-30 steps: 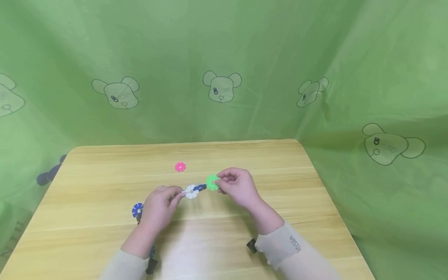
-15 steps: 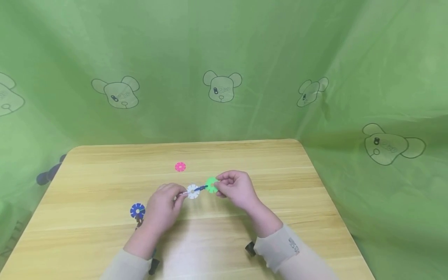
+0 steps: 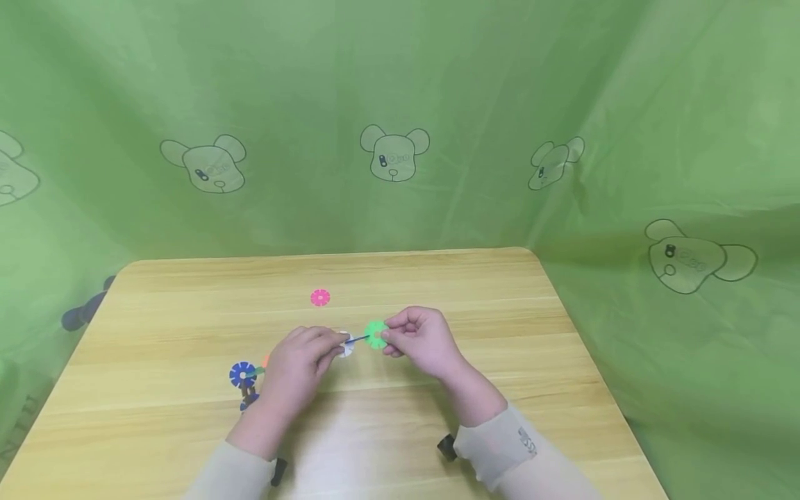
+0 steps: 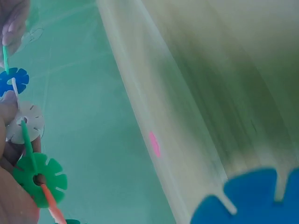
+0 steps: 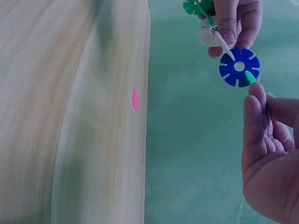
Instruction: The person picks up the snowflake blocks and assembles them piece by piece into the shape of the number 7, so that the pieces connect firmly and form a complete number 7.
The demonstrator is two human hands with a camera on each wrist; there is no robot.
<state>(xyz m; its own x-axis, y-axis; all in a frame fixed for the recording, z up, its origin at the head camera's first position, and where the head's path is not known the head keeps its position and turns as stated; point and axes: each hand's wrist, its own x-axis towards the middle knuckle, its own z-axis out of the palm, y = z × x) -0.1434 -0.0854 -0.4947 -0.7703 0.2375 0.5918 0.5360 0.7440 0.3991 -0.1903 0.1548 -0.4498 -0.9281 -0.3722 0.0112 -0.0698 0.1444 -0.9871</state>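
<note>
A chain of slotted plastic snowflake discs runs between the two hands. My left hand [image 3: 296, 364] pinches a white disc [image 3: 346, 345], partly covered by the fingers. Slotted to it is a blue disc [image 5: 229, 70], seen edge-on in the head view. The bright green disc [image 3: 375, 336] at the chain's right end is pinched between thumb and fingers of my right hand [image 3: 425, 340] and meets the blue disc's edge. Behind my left hand the chain goes on through another green disc [image 4: 51, 186], an orange disc [image 4: 53, 203] and a larger-looking blue disc [image 3: 237, 377].
One loose pink disc [image 3: 320, 297] lies on the wooden table [image 3: 500, 298], beyond the hands. More chain pieces, brown and blue [image 3: 248, 401], hang beside the left wrist. A green curtain [image 3: 400, 222] with bear heads stands round the table's back and sides.
My left hand has shifted right, its fingers now covering more of the white disc. The blue disc has turned edge-on. The right hand has come slightly down and left with the green disc.
</note>
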